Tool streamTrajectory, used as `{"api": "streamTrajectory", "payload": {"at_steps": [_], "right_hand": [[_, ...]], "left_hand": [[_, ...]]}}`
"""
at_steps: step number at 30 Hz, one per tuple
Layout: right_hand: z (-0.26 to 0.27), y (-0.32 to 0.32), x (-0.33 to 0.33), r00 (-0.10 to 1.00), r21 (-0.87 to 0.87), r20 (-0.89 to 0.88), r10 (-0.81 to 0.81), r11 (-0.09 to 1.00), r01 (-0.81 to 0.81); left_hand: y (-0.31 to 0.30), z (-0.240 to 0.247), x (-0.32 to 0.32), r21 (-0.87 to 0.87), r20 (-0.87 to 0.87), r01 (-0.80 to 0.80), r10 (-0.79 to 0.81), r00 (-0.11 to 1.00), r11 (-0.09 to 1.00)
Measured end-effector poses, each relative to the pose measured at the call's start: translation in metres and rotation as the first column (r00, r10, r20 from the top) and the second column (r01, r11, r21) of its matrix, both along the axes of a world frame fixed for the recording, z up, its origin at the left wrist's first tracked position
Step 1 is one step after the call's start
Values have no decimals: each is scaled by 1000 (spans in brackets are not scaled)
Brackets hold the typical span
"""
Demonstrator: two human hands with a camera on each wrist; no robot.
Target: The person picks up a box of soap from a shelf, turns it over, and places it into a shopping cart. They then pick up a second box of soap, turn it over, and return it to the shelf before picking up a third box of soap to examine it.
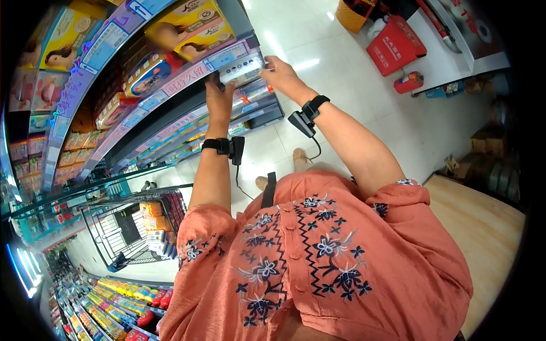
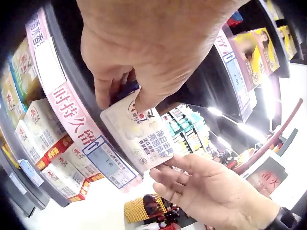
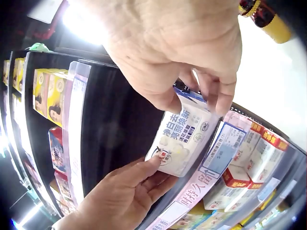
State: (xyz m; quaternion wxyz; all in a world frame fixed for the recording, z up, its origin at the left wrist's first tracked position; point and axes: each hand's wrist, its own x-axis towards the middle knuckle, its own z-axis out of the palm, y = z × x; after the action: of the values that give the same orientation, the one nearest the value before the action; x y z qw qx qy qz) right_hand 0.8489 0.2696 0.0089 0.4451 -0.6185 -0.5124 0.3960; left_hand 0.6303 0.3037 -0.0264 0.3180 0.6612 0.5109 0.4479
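Note:
A white printed pack [image 1: 241, 69] with blue lettering lies at the front edge of a dark shelf, with both hands on it. My left hand [image 1: 219, 98] pinches one end, thumb on the printed face and fingers behind. At the opposite end, my right hand [image 1: 285, 78] grips the pack between thumb and fingers. The right wrist view shows the pack [image 3: 184, 136] tilted just above the price-label strip [image 3: 196, 191]. In the left wrist view, the pack's printed face [image 2: 139, 132] is turned to the camera, with the fingertips of the right hand at its lower corner.
White boxes with red edges [image 2: 43, 124] fill the shelf below. Yellow boxes [image 1: 196, 28] stand on the shelf above. A wire shopping cart [image 1: 114, 227] with packages stands at left. A red bin-like container [image 1: 396, 45] is across the aisle, beside a white counter.

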Motion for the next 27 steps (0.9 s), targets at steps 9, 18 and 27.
{"api": "streamTrajectory", "payload": {"at_steps": [9,18,27], "right_hand": [[7,13,0,991,-115,-41,130,984,-134],[0,1,14,1000,79,20,-15,997,13],[37,-62,-14,909,-223,-313,274,910,-351]], "left_hand": [[-13,34,9,-141,-169,-54,30,985,988],[-13,10,-21,-61,-8,-59,59,998,996],[-153,22,-168,-224,-3,-422,432,902,879]]}}
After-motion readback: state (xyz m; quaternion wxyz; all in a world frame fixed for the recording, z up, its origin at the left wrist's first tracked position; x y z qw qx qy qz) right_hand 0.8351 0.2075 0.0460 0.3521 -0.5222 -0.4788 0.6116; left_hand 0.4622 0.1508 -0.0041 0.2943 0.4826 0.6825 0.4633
